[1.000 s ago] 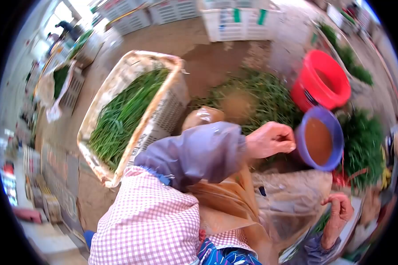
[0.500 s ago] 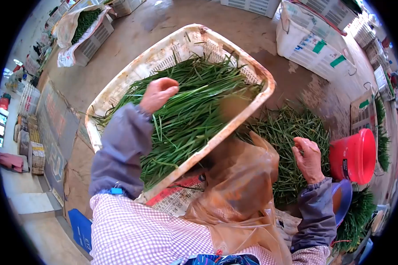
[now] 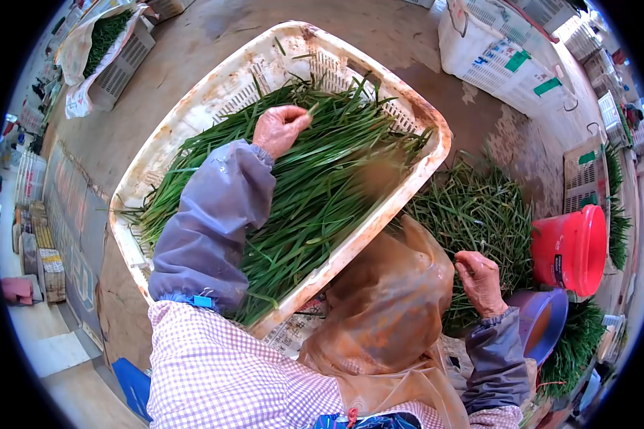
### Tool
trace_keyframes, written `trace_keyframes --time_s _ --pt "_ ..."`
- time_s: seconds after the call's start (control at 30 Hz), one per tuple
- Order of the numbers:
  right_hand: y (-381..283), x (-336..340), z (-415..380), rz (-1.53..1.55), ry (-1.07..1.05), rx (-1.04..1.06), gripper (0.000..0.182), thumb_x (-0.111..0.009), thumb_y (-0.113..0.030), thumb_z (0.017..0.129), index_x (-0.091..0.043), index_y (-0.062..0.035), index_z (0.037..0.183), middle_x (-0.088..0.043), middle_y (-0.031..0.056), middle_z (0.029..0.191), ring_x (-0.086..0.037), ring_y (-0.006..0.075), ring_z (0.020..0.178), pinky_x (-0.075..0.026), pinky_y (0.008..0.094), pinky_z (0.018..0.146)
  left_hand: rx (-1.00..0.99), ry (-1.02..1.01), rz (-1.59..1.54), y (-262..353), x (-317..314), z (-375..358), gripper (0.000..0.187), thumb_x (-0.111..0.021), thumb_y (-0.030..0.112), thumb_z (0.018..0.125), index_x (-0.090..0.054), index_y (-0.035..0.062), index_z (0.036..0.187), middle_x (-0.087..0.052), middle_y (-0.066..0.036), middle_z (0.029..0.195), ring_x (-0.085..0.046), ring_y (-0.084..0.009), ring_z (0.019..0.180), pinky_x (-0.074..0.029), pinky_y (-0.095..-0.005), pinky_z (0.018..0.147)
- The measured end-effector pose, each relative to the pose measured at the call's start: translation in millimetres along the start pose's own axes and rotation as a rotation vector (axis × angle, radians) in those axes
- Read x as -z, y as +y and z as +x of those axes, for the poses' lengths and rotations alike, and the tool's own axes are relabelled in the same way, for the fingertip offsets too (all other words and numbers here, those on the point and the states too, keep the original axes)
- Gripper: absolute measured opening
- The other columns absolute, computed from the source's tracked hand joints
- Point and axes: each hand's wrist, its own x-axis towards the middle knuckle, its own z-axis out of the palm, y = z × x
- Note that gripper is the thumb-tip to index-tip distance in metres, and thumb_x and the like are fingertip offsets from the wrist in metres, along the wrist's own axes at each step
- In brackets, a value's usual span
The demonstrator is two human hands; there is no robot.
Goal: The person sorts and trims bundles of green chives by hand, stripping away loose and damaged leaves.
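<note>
My left hand (image 3: 280, 131) is over the large white crate (image 3: 215, 79), its fingers pinched on a green chive leaf whose tip (image 3: 313, 110) sticks out. Under it, long flat chives (image 3: 315, 179) fill the crate, lying mostly lengthwise. My right hand (image 3: 481, 282) hovers above a loose heap of cut green leaves (image 3: 486, 214) on the floor. Its thumb and fingers are closed together; what they hold, if anything, is too small to name. A brown plastic apron (image 3: 386, 300) covers my knee between the crate and the heap.
A red bucket (image 3: 567, 250) and a purple basin (image 3: 537, 322) stand close to my right hand, with more bundled greens (image 3: 572, 350) beside them. White crates (image 3: 508, 71) are at the back right. A sack of greens (image 3: 96, 53) sits on a crate at the back left.
My left hand has moved right and slightly up over the chives and now pinches a leaf. My right hand has shifted left and down a little, its fingers drawn together. The view has shifted slightly.
</note>
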Motion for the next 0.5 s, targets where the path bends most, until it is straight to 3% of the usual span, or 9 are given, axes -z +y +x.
trace_keyframes --time_s 0.03,0.1,0.2,0.23,0.33,0.37,0.43,0.47,0.5 --pt "3.1 -2.8 -1.8 0.025 -0.005 -0.008 0.017 -0.065 -0.005 0.080 -0.064 -0.0043 0.098 -0.067 0.0132 0.091 -0.065 0.0306 0.084 -0.052 0.0362 0.073 0.072 -0.031 -0.290 11.4 -9.0 5.9 0.023 -0.067 0.022 0.089 -0.069 0.0006 0.099 -0.068 -0.004 0.081 -0.058 -0.0077 0.067 -0.049 -0.0236 0.061" --pt "4.3 -9.2 -3.3 0.088 -0.020 -0.022 0.020 -0.065 -0.003 0.080 -0.063 -0.0036 0.099 -0.066 0.0137 0.092 -0.065 0.0301 0.083 -0.052 0.0351 0.073 0.171 -0.141 -0.446 60.2 -24.8 -0.4 0.022 -0.066 0.021 0.090 -0.067 0.0011 0.099 -0.066 -0.003 0.079 -0.057 -0.0069 0.067 -0.048 -0.0222 0.058" --pt "5.6 -17.0 -5.1 0.147 -0.072 -0.033 0.025 -0.063 -0.001 0.079 -0.061 -0.0036 0.103 -0.065 0.0138 0.091 -0.064 0.0303 0.082 -0.052 0.0358 0.072 -0.072 -0.166 -0.306 47.8 -83.2 19.1 0.020 -0.065 0.018 0.089 -0.066 -0.0005 0.096 -0.065 -0.003 0.079 -0.056 -0.0075 0.067 -0.046 -0.0216 0.061" --pt "9.0 -19.7 -8.4 0.155 -0.087 -0.032 0.025 -0.062 -0.001 0.079 -0.060 -0.0039 0.104 -0.065 0.0137 0.091 -0.064 0.0305 0.082 -0.052 0.0361 0.072 -0.137 -0.047 -0.169 51.3 -95.2 23.0 0.020 -0.064 0.017 0.089 -0.065 -0.0015 0.096 -0.065 -0.003 0.078 -0.056 -0.0095 0.067 -0.046 -0.0247 0.062" --pt "20.4 -30.0 -18.5 0.173 -0.132 -0.042 0.028 -0.059 -0.002 0.080 -0.059 -0.0052 0.107 -0.064 0.0135 0.090 -0.063 0.0318 0.082 -0.051 0.0371 0.071 -0.132 -0.027 -0.018 30.1 -116.8 50.1 0.022 -0.063 0.021 0.088 -0.065 0.0003 0.093 -0.065 -0.010 0.079 -0.058 -0.0143 0.072 -0.048 -0.0299 0.071" --pt "22.2 -30.2 -21.9 0.168 -0.131 -0.044 0.028 -0.059 -0.002 0.079 -0.059 -0.0052 0.107 -0.064 0.0134 0.090 -0.063 0.0318 0.082 -0.051 0.0371 0.071 -0.061 -0.128 0.116 29.0 -116.3 52.0 0.034 -0.068 0.032 0.083 -0.063 0.0015 0.099 -0.066 -0.014 0.090 -0.060 -0.0198 0.084 -0.048 -0.0340 0.079" --pt "24.8 -32.2 -27.9 0.163 -0.127 -0.051 0.028 -0.060 -0.002 0.079 -0.059 -0.0053 0.107 -0.065 0.0133 0.091 -0.063 0.0319 0.083 -0.051 0.0372 0.071 -0.115 -0.109 0.268 24.6 -122.9 44.6 0.053 -0.073 0.043 0.077 -0.058 0.0029 0.108 -0.063 -0.019 0.105 -0.059 -0.0257 0.100 -0.045 -0.0378 0.089" --pt "26.0 -33.3 -30.2 0.140 -0.129 -0.058 0.027 -0.060 -0.003 0.079 -0.059 -0.0055 0.107 -0.065 0.0133 0.091 -0.064 0.0319 0.083 -0.052 0.0373 0.072 -0.012 -0.238 0.263 28.1 -119.2 47.6 0.079 -0.075 0.051 0.072 -0.048 0.0022 0.127 -0.052 -0.023 0.127 -0.049 -0.0302 0.120 -0.037 -0.0377 0.102" --pt "26.7 -34.6 -32.1 0.150 -0.133 -0.070 0.027 -0.060 -0.004 0.080 -0.059 -0.0055 0.106 -0.065 0.0134 0.092 -0.064 0.0319 0.083 -0.052 0.0375 0.072 0.005 -0.263 0.195 30.9 -117.4 48.4 0.086 -0.076 0.052 0.070 -0.044 0.0001 0.131 -0.051 -0.023 0.129 -0.049 -0.0308 0.121 -0.037 -0.0370 0.103"
